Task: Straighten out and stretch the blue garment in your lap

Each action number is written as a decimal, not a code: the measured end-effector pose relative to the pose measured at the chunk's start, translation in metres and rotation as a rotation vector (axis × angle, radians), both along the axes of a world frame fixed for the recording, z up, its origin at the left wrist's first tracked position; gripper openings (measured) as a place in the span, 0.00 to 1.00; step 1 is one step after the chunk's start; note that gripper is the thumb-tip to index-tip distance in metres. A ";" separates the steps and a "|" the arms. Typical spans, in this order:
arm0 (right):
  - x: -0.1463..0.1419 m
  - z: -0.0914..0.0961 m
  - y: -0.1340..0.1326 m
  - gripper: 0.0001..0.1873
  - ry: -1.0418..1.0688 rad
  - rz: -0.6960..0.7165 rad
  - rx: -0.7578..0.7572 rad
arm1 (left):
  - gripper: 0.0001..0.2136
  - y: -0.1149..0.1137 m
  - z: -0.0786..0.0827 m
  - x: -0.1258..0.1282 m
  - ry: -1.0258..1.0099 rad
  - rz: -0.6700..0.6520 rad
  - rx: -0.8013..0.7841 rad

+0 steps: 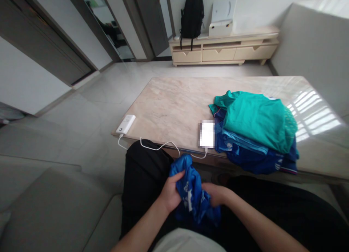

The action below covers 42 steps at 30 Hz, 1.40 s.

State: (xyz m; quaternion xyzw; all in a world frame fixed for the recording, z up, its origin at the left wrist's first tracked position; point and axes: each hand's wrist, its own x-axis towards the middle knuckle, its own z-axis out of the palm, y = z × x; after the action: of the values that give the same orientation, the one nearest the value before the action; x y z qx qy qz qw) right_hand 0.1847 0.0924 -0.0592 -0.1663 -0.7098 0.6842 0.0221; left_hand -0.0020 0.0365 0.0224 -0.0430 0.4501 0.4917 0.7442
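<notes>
Both hands grip a crumpled blue garment over the person's lap.

The left hand (170,194) closes its fingers on the left side of the blue garment (192,194), and the right hand (215,194) grasps its right side; the cloth sits bunched between them, just in front of the marble table (174,103). On the table lie a pile of clothes (253,130) with a teal shirt (256,117) on top, a phone (207,134) just beside it and a white power bank (125,124) near the left corner.

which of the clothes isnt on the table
The bright blue garment, bunched in the lap between the left hand and right hand. The teal shirt and the navy garments lie piled on the table.
</notes>
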 end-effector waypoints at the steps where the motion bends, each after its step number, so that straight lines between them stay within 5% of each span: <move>1: 0.003 0.000 0.006 0.12 -0.060 -0.084 0.022 | 0.05 -0.008 0.005 0.003 0.066 -0.014 0.075; 4: 0.010 0.004 0.029 0.15 -0.162 -0.274 0.039 | 0.17 -0.032 0.013 0.008 0.327 -0.156 0.247; 7: 0.011 0.019 0.043 0.21 -0.153 -0.312 -0.033 | 0.17 -0.047 0.013 0.006 0.557 -0.393 0.363; 14: 0.006 0.054 0.026 0.36 0.068 -0.222 -0.648 | 0.18 -0.053 0.017 0.007 0.796 -0.661 0.526; 19: 0.002 0.051 0.029 0.30 0.171 -0.328 -0.598 | 0.16 -0.060 0.019 0.010 1.003 -0.819 0.658; 24: -0.001 0.032 0.036 0.19 0.057 -0.529 -0.473 | 0.19 -0.063 0.011 0.010 1.221 -0.725 0.736; 30: -0.001 0.022 0.027 0.29 -0.069 -0.517 -0.518 | 0.12 -0.064 0.019 0.012 1.267 -1.029 0.819; 33: -0.001 0.035 0.022 0.40 0.047 -0.447 -0.780 | 0.15 -0.066 0.019 0.012 1.158 -0.916 0.725; 35: -0.001 0.043 0.022 0.38 0.183 -0.437 -0.897 | 0.20 -0.066 0.018 0.013 1.092 -0.724 0.622; 39: -0.003 0.045 0.024 0.25 0.269 -0.506 -0.765 | 0.23 -0.055 0.016 0.020 0.724 -0.249 0.375; 42: -0.005 0.038 0.024 0.22 0.275 -0.548 -0.742 | 0.26 -0.043 0.017 0.024 0.356 -0.029 0.187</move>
State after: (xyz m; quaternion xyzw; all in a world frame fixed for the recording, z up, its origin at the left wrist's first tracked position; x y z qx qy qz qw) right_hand 0.1795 0.1167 -0.0214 -0.2520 -0.3382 0.8759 0.2343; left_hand 0.0217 -0.0068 0.0392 0.1205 0.5274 0.5205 0.6606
